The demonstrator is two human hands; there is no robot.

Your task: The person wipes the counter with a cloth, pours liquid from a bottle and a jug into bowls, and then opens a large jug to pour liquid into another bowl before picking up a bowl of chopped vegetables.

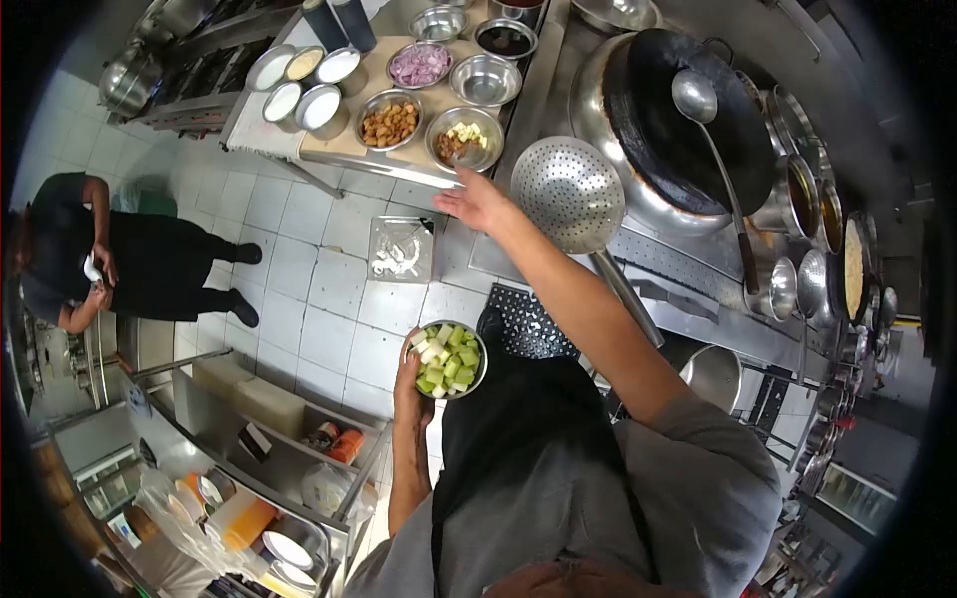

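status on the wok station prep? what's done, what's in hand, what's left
Done: prep bowls on the side table are filled, e.g. sliced onions and fried cubes. In hand: the left hand holds a bowl of green and white vegetable chunks; the right hand reaches toward a mixed bowl at the table's near corner. Left: the wok looks empty, only a ladle resting across it.

The bowl of chopped vegetables (450, 360) is shiny metal, as are the perforated skimmer (568, 194) and ladle (695, 97). The wok (688, 110) looks matt black inside. The floor (319, 269) is glossy pale tile.
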